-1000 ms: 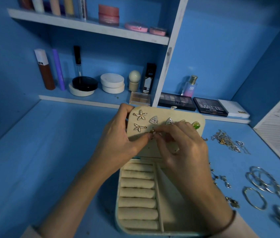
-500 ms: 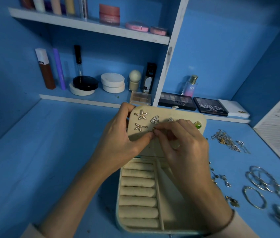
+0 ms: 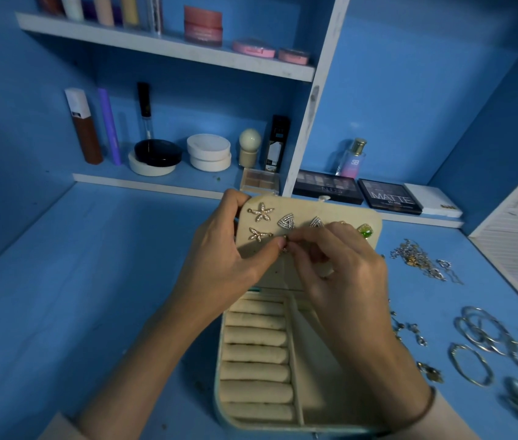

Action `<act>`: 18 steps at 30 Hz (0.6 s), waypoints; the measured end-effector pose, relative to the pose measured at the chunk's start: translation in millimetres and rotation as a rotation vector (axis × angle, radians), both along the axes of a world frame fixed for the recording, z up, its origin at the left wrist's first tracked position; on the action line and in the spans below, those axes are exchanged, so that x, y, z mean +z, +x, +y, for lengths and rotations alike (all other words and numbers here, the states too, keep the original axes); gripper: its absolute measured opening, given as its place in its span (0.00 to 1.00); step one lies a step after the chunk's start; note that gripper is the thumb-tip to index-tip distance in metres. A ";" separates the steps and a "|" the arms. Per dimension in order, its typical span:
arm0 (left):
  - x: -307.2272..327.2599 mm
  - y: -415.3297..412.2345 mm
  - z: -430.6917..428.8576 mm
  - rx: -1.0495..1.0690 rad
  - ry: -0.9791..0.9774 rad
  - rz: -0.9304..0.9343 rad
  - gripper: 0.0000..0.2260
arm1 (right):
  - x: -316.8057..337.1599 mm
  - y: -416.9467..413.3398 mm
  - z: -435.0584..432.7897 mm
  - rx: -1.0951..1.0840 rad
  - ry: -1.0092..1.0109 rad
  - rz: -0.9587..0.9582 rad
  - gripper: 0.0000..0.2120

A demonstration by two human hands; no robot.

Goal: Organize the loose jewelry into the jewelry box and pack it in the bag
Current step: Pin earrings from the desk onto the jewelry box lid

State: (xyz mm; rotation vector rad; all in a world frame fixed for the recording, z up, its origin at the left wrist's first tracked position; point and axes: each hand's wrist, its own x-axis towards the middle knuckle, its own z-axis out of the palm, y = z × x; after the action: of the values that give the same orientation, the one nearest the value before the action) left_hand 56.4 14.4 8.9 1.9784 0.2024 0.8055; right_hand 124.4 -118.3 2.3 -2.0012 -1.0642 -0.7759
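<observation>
Beige box (image 3: pixel 315 398) open on blue table (image 3: pixel 92 281), lid (image 3: pixel 340 212) upright at far end. Left hand (image 3: pixel 219 265) gripping lid's left edge, thumb laid across its front. Right hand (image 3: pixel 343 281) pinching small earring (image 3: pixel 284 246) against lid, fingertips touching left thumb tip; earring's shape too small to make out. Pinned on lid: two star earrings (image 3: pixel 261 212), triangular ones (image 3: pixel 286 221), green stud (image 3: pixel 364 231). Ring rolls (image 3: pixel 256 354) in box's left compartment. On table right of box: chain tangle (image 3: pixel 419 258), silver bangles (image 3: pixel 486 338), few small pieces (image 3: pixel 419 336) nearer box.
</observation>
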 end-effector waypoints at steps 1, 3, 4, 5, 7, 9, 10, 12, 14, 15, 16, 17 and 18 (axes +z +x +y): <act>0.3 0.1 -0.5 0.006 -0.003 0.000 0.15 | -0.2 0.0 0.1 0.004 0.000 0.002 0.04; 0.3 0.2 -1.1 0.011 -0.010 0.003 0.14 | -0.5 -0.5 -0.4 0.009 -0.002 0.010 0.04; 0.2 0.2 -1.1 0.013 -0.015 0.004 0.14 | -0.4 -0.9 -0.7 0.010 -0.005 0.018 0.04; 0.5 0.0 -1.4 0.012 -0.019 0.004 0.14 | 0.0 -1.0 -1.0 0.014 -0.005 0.029 0.04; 1.1 -0.1 -2.7 0.011 -0.026 0.001 0.14 | 2.0 -0.6 -2.2 0.023 0.012 0.052 0.04; 1.4 0.6 -4.4 0.015 -0.040 -0.002 0.14 | 5.9 0.5 -5.9 0.042 0.065 0.068 0.03; 1.3 0.8 -5.1 0.019 -0.051 -0.002 0.14 | 8.5 1.1 -8.8 0.060 0.104 0.091 0.03; 0.5 1.2 -5.0 0.022 -0.076 0.000 0.14 | 14.3 3.6 -18.3 0.095 0.172 0.158 0.03; 0.2 1.3 -4.5 0.010 -0.098 0.008 0.13 | 18.2 8.9 -31.5 0.089 0.192 0.211 0.05; -0.3 1.4 -4.0 0.004 -0.103 0.011 0.13 | 19.6 12.6 -38.8 0.075 0.191 0.228 0.05; -0.6 2.0 -4.1 0.001 -0.110 0.012 0.13 | 20.6 17.1 -47.1 0.054 0.185 0.240 0.05; -0.9 2.2 -3.2 0.003 -0.117 0.012 0.13 | 21.5 22.4 -55.1 0.028 0.171 0.253 0.05; -1.4 2.9 -3.4 0.005 -0.124 0.011 0.14 | 22.4 28.6 -64.5 -0.003 0.144 0.273 0.05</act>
State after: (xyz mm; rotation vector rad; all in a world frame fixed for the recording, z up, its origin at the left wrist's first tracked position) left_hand 59.3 11.0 7.5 1.8672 0.2579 0.7669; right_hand 153.0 -182.8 24.7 -1.9209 -0.8237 -0.5448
